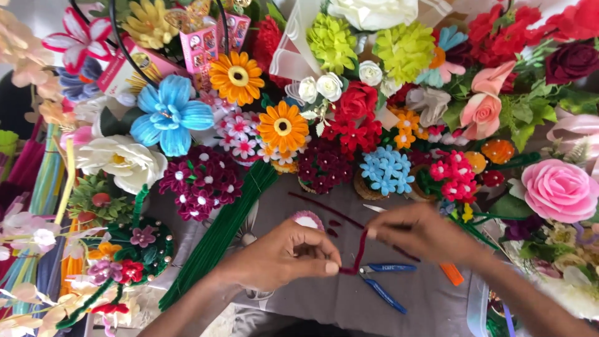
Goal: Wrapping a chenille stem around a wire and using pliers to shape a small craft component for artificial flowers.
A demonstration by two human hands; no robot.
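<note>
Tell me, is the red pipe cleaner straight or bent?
Bent. The pipe cleaner curves between the left hand, which pinches its lower end, and the right hand, which holds its top.

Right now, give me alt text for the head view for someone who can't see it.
Two hands, left hand and right hand, bend a dark red pipe cleaner over a grey table. Blue pliers lie below it, a green bundle to the left, handmade flowers behind.
</note>
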